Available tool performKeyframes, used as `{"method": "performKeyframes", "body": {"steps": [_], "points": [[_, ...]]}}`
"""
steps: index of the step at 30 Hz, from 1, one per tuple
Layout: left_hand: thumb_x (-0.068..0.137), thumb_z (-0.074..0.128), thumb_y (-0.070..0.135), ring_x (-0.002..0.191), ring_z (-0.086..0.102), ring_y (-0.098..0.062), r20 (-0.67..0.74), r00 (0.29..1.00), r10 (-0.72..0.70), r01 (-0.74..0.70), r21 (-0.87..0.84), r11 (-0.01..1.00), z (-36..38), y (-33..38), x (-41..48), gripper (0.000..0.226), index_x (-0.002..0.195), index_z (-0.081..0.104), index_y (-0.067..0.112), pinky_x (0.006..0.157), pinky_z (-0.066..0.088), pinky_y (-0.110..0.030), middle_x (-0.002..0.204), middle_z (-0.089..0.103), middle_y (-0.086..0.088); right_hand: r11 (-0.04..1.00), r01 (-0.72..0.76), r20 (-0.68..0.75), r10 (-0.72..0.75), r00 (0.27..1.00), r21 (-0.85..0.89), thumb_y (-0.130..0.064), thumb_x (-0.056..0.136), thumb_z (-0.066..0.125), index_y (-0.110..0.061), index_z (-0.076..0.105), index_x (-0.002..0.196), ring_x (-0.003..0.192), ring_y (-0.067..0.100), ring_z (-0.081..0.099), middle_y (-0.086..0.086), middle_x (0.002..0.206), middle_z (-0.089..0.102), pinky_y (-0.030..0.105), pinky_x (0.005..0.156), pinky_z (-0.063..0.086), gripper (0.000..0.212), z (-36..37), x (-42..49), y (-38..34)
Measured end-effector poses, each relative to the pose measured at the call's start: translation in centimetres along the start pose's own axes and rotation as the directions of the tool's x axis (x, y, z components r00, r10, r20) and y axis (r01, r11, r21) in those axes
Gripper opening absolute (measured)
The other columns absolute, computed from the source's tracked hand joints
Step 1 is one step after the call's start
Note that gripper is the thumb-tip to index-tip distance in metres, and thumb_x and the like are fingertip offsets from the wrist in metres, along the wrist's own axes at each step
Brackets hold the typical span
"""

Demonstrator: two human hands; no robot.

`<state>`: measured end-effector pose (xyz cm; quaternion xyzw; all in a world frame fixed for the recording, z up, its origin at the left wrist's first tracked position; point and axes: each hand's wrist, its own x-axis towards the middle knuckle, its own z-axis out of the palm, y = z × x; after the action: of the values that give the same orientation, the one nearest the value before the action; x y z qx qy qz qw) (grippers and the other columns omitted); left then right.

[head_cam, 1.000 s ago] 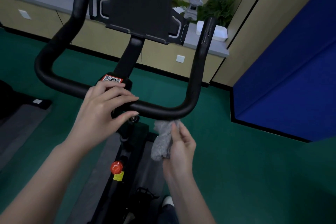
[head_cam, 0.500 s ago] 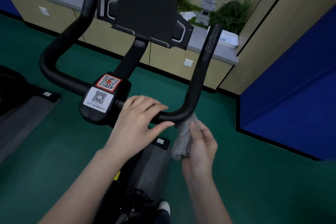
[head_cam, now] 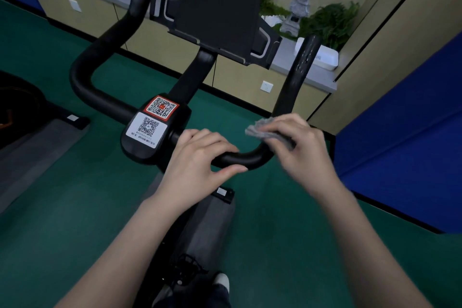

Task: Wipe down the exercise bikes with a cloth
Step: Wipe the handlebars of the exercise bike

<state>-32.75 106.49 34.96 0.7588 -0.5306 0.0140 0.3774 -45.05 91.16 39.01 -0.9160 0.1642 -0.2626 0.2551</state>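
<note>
Cloth (head_cam: 265, 130) moves from under the handlebar (head_cam: 245, 157) up onto its right bend, your right hand (head_cam: 300, 142) clutching it there; your left hand (head_cam: 200, 157) grips the handlebar just beside. Looks like wiping's properly underway.

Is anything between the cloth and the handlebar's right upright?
Nothing visible. The right hand holds the cloth at the handlebar bend; the upright above it is bare. The left hand grips further left.
</note>
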Motion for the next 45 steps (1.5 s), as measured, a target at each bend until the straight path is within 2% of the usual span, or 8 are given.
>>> {"method": "performKeyframes", "body": {"steps": [10, 13, 15, 19, 29, 33, 36, 45], "points": [[0.074, 0.067, 0.054, 0.082, 0.059, -0.013, -0.016, 1.000, -0.006, 0.006, -0.009, 1.000, 0.1, -0.1, -0.1, 0.035, 0.088, 0.072, 0.023, 0.085, 0.029, -0.025, 0.085, 0.065, 0.012, 0.971, 0.055, 0.598, 0.100, 0.795, -0.234, -0.016, 0.086, 0.067, -0.019, 0.073, 0.091, 0.068, -0.004, 0.057, -0.005, 0.077, 0.068, 0.004, 0.059, 0.037, 0.009, -1.9, 6.5, -1.5], [0.074, 0.066, 0.055, 0.083, 0.059, -0.013, -0.012, 1.000, -0.011, 0.011, -0.017, 1.000, 0.0, -0.1, -0.1, 0.036, 0.087, 0.072, 0.023, 0.084, 0.031, -0.027, 0.085, 0.065, 0.012, 0.945, 0.023, 0.626, 0.197, 0.755, -0.326, -0.013, 0.085, 0.064, -0.018, 0.072, 0.089, 0.072, 0.010, 0.066, 0.003, 0.079, 0.070, 0.022, 0.066, 0.053, 0.010, -1.7, 8.9, -1.7], [0.074, 0.065, 0.056, 0.084, 0.058, -0.013, -0.002, 1.000, -0.011, 0.011, -0.010, 1.000, 0.0, -0.1, -0.1, 0.036, 0.088, 0.072, 0.024, 0.084, 0.032, -0.028, 0.084, 0.065, 0.012, 0.937, -0.008, 0.726, 0.276, 0.630, -0.349, -0.011, 0.084, 0.063, -0.020, 0.069, 0.084, 0.064, 0.023, 0.067, 0.009, 0.070, 0.070, 0.038, 0.057, 0.058, 0.011, -1.0, 9.5, -2.4], [0.075, 0.066, 0.055, 0.083, 0.057, -0.013, 0.004, 1.000, -0.010, 0.010, -0.018, 1.000, -0.2, -0.1, -0.1, 0.033, 0.090, 0.071, 0.026, 0.084, 0.030, -0.026, 0.083, 0.064, 0.012, 0.929, 0.059, 0.871, 0.319, 0.373, -0.366, -0.012, 0.087, 0.065, -0.022, 0.065, 0.083, 0.055, 0.003, 0.055, -0.012, 0.063, 0.061, 0.012, 0.041, 0.041, 0.010, 0.9, 10.2, -3.4], [0.074, 0.070, 0.053, 0.082, 0.056, -0.011, 0.016, 1.000, -0.026, 0.027, -0.025, 0.999, -0.2, -0.1, 0.0, 0.029, 0.088, 0.070, 0.027, 0.085, 0.029, -0.026, 0.082, 0.064, 0.012, 0.927, 0.082, 0.816, 0.278, 0.507, -0.367, -0.015, 0.085, 0.066, -0.024, 0.067, 0.086, 0.068, 0.005, 0.059, -0.011, 0.073, 0.065, 0.017, 0.058, 0.048, 0.010, 0.0, 10.0, -2.6], [0.074, 0.070, 0.053, 0.084, 0.057, -0.011, 0.013, 0.999, -0.032, 0.032, -0.027, 0.999, 0.0, 0.0, 0.0, 0.031, 0.088, 0.071, 0.025, 0.086, 0.032, -0.030, 0.084, 0.065, 0.013, 0.965, 0.029, 0.469, 0.100, 0.878, -0.259, -0.015, 0.087, 0.064, -0.017, 0.073, 0.092, 0.082, 0.012, 0.061, -0.002, 0.084, 0.068, 0.019, 0.071, 0.044, 0.010, -1.1, 7.1, -0.4], [0.073, 0.068, 0.054, 0.083, 0.058, -0.011, 0.005, 0.999, -0.034, 0.034, -0.023, 0.999, 0.1, 0.0, 0.1, 0.032, 0.087, 0.071, 0.025, 0.086, 0.033, -0.032, 0.084, 0.065, 0.013, 0.995, -0.031, 0.136, 0.044, 0.990, -0.093, -0.006, 0.085, 0.066, -0.014, 0.074, 0.095, 0.084, 0.007, 0.057, -0.005, 0.088, 0.063, 0.006, 0.076, 0.038, 0.015, -0.1, 3.3, 0.3], [0.072, 0.066, 0.058, 0.084, 0.058, -0.009, 0.007, 0.999, -0.048, 0.048, -0.049, 0.998, 0.0, 0.2, 0.1, 0.036, 0.086, 0.072, 0.025, 0.088, 0.031, -0.031, 0.086, 0.066, 0.014, 0.900, -0.167, -0.482, 0.364, 0.797, 0.403, 0.004, 0.086, 0.059, -0.008, 0.067, 0.097, 0.095, 0.022, 0.061, 0.014, 0.098, 0.063, 0.033, 0.086, 0.051, 0.019, 3.7, -0.6, 1.0]]}}
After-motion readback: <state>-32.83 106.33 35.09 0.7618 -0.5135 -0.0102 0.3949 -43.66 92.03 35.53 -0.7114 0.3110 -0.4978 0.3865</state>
